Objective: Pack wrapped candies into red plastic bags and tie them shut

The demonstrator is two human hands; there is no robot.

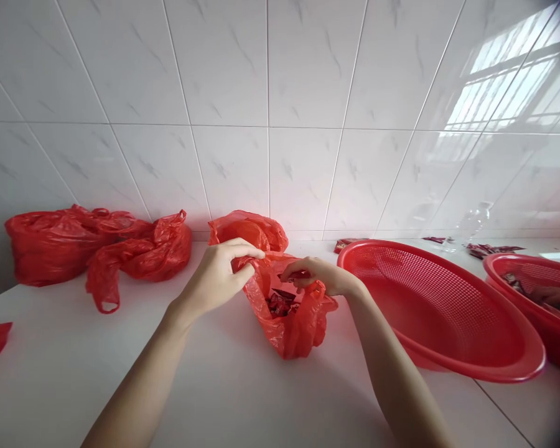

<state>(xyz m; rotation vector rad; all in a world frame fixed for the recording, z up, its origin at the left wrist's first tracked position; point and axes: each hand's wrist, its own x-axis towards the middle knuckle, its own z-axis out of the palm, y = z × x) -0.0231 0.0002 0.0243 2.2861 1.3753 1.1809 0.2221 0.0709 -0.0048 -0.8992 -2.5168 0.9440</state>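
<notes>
A red plastic bag (303, 333) stands with its mouth spread on the white counter in front of me. Small dark-red packets (282, 303) show inside it. My left hand (221, 270) pinches the bag's rim on the left side between thumb and fingers. On the other side, my right hand (320, 274) has its fingers curled at the rim, gripping the plastic, with the fingertips partly hidden in the opening. Just behind my hands sits another red plastic bag (247, 227), close to the wall.
Full red bags (56, 246) and a knotted red bag (156, 252) stand at left. A large red perforated basket (448, 311) is at right. Beyond it, another person's hand (555, 295) reaches into a second red basket (499, 264). A clear bottle (471, 224) and packets (492, 250) lie along the wall.
</notes>
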